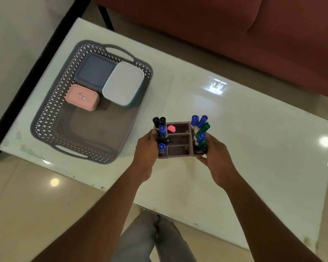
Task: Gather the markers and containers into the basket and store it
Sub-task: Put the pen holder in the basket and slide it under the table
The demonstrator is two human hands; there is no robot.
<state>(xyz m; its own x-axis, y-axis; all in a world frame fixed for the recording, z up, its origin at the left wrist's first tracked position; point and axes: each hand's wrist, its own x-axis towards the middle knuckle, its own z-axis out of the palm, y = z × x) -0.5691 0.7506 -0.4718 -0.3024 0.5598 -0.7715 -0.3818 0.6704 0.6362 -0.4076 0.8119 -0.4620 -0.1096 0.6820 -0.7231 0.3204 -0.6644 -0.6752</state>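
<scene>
Markers [199,127] stand upright in the organizer [178,141], which left hand [147,147] and right hand [215,157] clasp by its opposite ends, fingers curled round, while the basket [45,118] lies forward-left of the nearer left hand, its long axis running away.

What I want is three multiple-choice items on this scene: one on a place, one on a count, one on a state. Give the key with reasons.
1. The pink container sits: A) inside the basket; B) inside the marker organizer; C) in the left hand.
2. Lidded boxes in the basket: A) two; B) three; C) five.
3. The marker organizer is: A) gripped by both hands; B) gripped by the right hand alone; C) untouched.

Key: 1 A, it lies on the basket's floor; 2 B, the pink one, a blue-grey container and a white container; 3 A, a hand grips each end.
</scene>
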